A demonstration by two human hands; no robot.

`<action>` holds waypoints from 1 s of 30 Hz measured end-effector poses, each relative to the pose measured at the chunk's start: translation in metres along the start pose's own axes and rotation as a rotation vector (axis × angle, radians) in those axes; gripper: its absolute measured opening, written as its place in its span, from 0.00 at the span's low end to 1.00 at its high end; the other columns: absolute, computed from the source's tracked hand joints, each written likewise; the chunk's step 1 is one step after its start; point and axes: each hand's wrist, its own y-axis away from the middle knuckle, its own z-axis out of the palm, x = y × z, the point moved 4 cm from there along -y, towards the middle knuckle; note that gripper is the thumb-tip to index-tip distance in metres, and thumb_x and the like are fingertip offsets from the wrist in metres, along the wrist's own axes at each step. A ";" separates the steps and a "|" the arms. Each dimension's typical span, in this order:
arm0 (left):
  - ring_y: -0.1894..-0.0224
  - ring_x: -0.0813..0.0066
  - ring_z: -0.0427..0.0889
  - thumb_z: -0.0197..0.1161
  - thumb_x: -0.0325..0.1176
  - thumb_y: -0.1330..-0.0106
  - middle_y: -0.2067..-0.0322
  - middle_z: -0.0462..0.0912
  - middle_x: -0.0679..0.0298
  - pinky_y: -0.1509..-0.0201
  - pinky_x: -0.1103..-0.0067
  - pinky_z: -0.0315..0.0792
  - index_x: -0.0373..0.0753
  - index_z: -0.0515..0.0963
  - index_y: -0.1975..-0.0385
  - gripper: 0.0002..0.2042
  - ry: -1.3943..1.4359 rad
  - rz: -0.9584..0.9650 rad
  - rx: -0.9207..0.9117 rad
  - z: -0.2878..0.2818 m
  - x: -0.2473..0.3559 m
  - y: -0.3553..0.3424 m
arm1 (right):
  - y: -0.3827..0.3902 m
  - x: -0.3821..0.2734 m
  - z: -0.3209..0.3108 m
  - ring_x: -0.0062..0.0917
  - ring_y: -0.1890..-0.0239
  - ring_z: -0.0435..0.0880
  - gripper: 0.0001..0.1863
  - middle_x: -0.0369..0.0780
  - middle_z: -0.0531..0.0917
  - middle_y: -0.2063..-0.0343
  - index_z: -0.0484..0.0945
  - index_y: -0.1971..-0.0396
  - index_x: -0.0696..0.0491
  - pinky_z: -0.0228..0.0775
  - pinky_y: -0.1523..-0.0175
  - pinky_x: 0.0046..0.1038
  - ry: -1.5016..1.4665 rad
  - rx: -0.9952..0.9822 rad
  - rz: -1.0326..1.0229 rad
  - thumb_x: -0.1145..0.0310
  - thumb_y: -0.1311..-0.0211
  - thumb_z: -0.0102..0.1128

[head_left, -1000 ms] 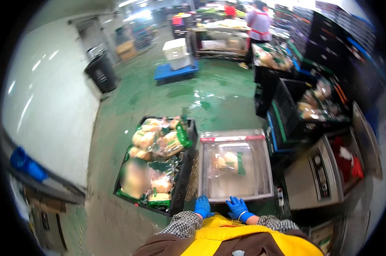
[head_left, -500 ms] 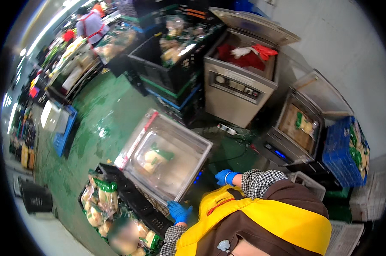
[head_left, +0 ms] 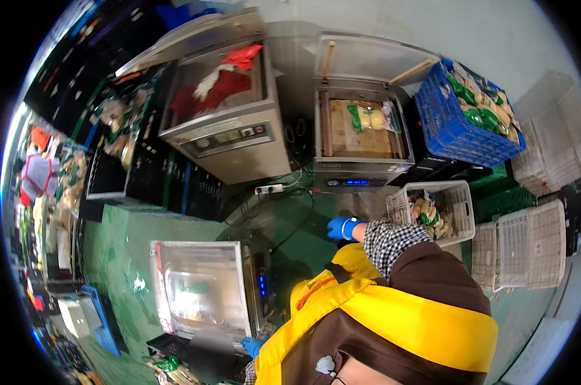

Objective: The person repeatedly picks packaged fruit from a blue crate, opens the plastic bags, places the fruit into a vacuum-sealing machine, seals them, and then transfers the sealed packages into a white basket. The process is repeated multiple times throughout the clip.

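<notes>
Gloves: blue, on both hands; smooth fingertips might slip on a wet or polished edge.
Left hand: at the near corner of the clear-lidded machine, seemingly touching it; I cannot tell whether the fingers are apart or gripping. A shifting lid could pinch them.
Right hand: hangs in the air, fingers loosely bent, nothing visible in them; a careless swing could catch the checked cuff on the basket.
Sealed package: beneath the clear lid, ahead and left of the left hand; glare hides its edges, so a crease or poor placement could go unnoticed.
Black crate: left of the left hand; packages near its edge might spill if bumped.
White basket: right of the right hand, near the forearm; an elbow could knock it.
Power strip: on the floor, ahead and left of the right hand; loose cable could trip a foot, and water could reach it.
Open machine: ahead of the right hand, with a green-and-cream package inside; its raised lid could drop on reaching fingers.
</notes>
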 end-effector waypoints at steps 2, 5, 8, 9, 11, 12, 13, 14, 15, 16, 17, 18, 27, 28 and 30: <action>0.49 0.52 0.64 0.61 0.57 0.54 0.53 0.66 0.41 0.46 0.66 0.58 0.24 0.62 0.50 0.41 -0.052 -0.021 -0.036 -0.013 0.012 0.000 | 0.002 0.083 -0.016 0.44 0.58 0.75 0.20 0.48 0.77 0.60 0.76 0.62 0.53 0.67 0.51 0.40 -0.005 0.205 0.143 0.55 0.51 0.50; 0.53 0.54 0.70 0.62 0.55 0.53 0.57 0.71 0.42 0.49 0.66 0.63 0.26 0.65 0.52 0.38 -0.070 -0.051 -0.062 -0.034 0.043 0.006 | 0.026 0.173 -0.071 0.43 0.57 0.75 0.19 0.49 0.76 0.57 0.77 0.63 0.53 0.67 0.53 0.40 0.019 0.481 0.201 0.56 0.51 0.52; 0.57 0.56 0.76 0.62 0.53 0.51 0.61 0.76 0.44 0.53 0.67 0.68 0.27 0.69 0.54 0.34 0.118 0.055 -0.021 -0.052 0.125 0.001 | 0.043 0.266 -0.098 0.40 0.44 0.64 0.26 0.46 0.67 0.46 0.69 0.52 0.53 0.57 0.43 0.41 0.047 0.663 0.353 0.51 0.46 0.50; 0.59 0.58 0.77 0.63 0.50 0.51 0.62 0.77 0.46 0.54 0.69 0.69 0.27 0.70 0.55 0.32 0.298 0.101 -0.002 -0.045 0.148 -0.011 | 0.050 0.280 -0.108 0.39 0.41 0.60 0.28 0.44 0.65 0.44 0.66 0.48 0.53 0.53 0.39 0.40 0.099 0.687 0.347 0.50 0.45 0.48; 0.63 0.75 0.76 0.62 0.42 0.45 0.63 0.78 0.57 0.58 0.78 0.69 0.29 0.72 0.55 0.23 0.570 0.236 -0.152 -0.056 0.250 0.008 | 0.057 0.314 -0.118 0.38 0.38 0.56 0.30 0.43 0.63 0.43 0.65 0.46 0.53 0.48 0.37 0.41 0.093 0.605 0.345 0.49 0.44 0.47; 0.62 0.77 0.75 0.61 0.39 0.43 0.61 0.78 0.58 0.57 0.80 0.69 0.29 0.71 0.54 0.22 0.479 0.260 -0.193 -0.064 0.301 0.024 | 0.057 0.330 -0.119 0.37 0.37 0.54 0.31 0.42 0.62 0.42 0.64 0.45 0.53 0.46 0.36 0.41 0.097 0.562 0.343 0.48 0.44 0.47; 0.61 0.78 0.75 0.60 0.36 0.41 0.60 0.78 0.59 0.56 0.81 0.68 0.29 0.71 0.54 0.20 0.386 0.283 -0.233 -0.068 0.343 0.040 | 0.058 0.348 -0.117 0.37 0.37 0.54 0.31 0.41 0.62 0.42 0.63 0.45 0.52 0.45 0.36 0.41 0.091 0.557 0.370 0.47 0.43 0.46; 0.60 0.78 0.75 0.60 0.35 0.41 0.59 0.78 0.60 0.55 0.82 0.68 0.29 0.71 0.53 0.20 0.445 0.434 -0.273 -0.073 0.382 0.056 | 0.059 0.365 -0.113 0.37 0.37 0.54 0.31 0.40 0.62 0.41 0.63 0.44 0.52 0.44 0.35 0.41 0.086 0.552 0.399 0.47 0.43 0.45; 0.59 0.77 0.75 0.59 0.34 0.40 0.58 0.78 0.60 0.54 0.82 0.68 0.29 0.71 0.53 0.19 0.511 0.589 -0.317 -0.075 0.409 0.067 | 0.062 0.378 -0.112 0.37 0.37 0.54 0.31 0.40 0.62 0.41 0.62 0.44 0.51 0.42 0.35 0.42 0.090 0.548 0.428 0.47 0.43 0.45; 0.58 0.77 0.75 0.59 0.34 0.40 0.58 0.78 0.60 0.54 0.82 0.68 0.29 0.71 0.53 0.19 0.499 0.590 -0.322 -0.072 0.417 0.064 | 0.067 0.387 -0.111 0.37 0.37 0.54 0.31 0.39 0.61 0.41 0.62 0.43 0.51 0.41 0.34 0.42 0.114 0.559 0.372 0.47 0.43 0.45; 0.58 0.76 0.75 0.58 0.34 0.40 0.58 0.77 0.59 0.54 0.82 0.68 0.29 0.71 0.53 0.18 0.496 0.574 -0.320 -0.067 0.418 0.062 | 0.079 0.384 -0.117 0.37 0.37 0.54 0.31 0.38 0.61 0.41 0.62 0.43 0.51 0.40 0.34 0.42 0.140 0.563 0.297 0.47 0.43 0.45; 0.58 0.76 0.75 0.58 0.34 0.40 0.57 0.77 0.59 0.54 0.82 0.68 0.29 0.71 0.53 0.18 0.493 0.565 -0.321 -0.061 0.421 0.056 | 0.091 0.382 -0.125 0.37 0.37 0.54 0.31 0.38 0.61 0.40 0.61 0.43 0.50 0.39 0.34 0.43 0.166 0.570 0.228 0.47 0.42 0.45; 0.60 0.63 0.78 0.56 0.36 0.42 0.63 0.79 0.54 0.57 0.75 0.70 0.37 0.77 0.62 0.12 -0.421 0.973 -0.305 -0.051 0.398 -0.024 | 0.046 0.391 -0.137 0.33 0.55 0.75 0.19 0.42 0.77 0.57 0.74 0.57 0.52 0.65 0.49 0.36 -0.600 1.057 0.288 0.59 0.48 0.57; 0.61 0.61 0.78 0.56 0.36 0.43 0.64 0.79 0.54 0.57 0.74 0.70 0.38 0.78 0.63 0.12 -0.765 1.147 -0.259 -0.057 0.412 -0.023 | 0.018 0.390 -0.144 0.30 0.59 0.77 0.18 0.42 0.78 0.60 0.74 0.58 0.52 0.68 0.53 0.34 -0.921 1.085 0.289 0.60 0.48 0.60; 0.60 0.59 0.78 0.56 0.35 0.44 0.64 0.79 0.54 0.57 0.72 0.70 0.40 0.78 0.62 0.12 -0.773 1.294 -0.323 -0.080 0.429 -0.047 | -0.028 0.394 -0.161 0.27 0.58 0.76 0.18 0.39 0.78 0.59 0.74 0.58 0.50 0.67 0.52 0.32 -1.782 0.953 0.533 0.57 0.46 0.58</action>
